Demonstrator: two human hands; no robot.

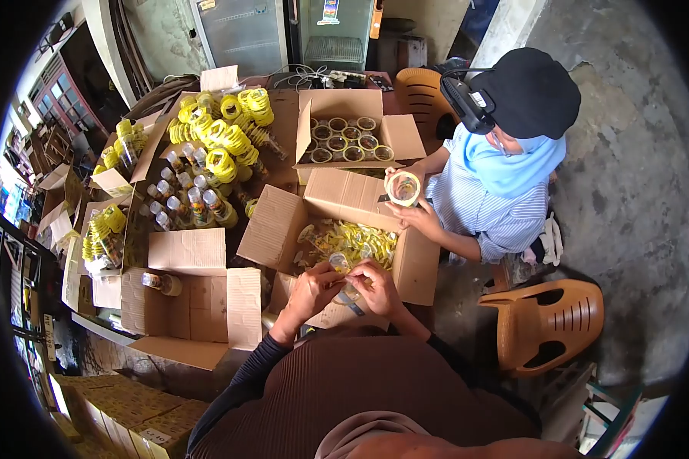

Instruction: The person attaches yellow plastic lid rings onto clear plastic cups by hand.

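Observation:
Both of my hands meet over the near edge of an open cardboard box (273, 222) that holds many small yellow and clear wrapper pieces (360, 239). My left hand (314, 292) has its fingers pinched together, and my right hand (373, 288) is pinched close beside it. What lies between the fingertips is too small to make out. A round clear lid or cup (339, 262) shows just beyond my fingertips. Another clear item lies below my hands, partly hidden by them.
A co-worker in a striped shirt (478, 187) holds a clear jar (403, 187) at the right. Beyond stands a box of jars (341, 101). Left are bottles (195, 200), yellow ring stacks (226, 138) and an open box (187, 249) with a jar inside. An orange chair (551, 325) stands right.

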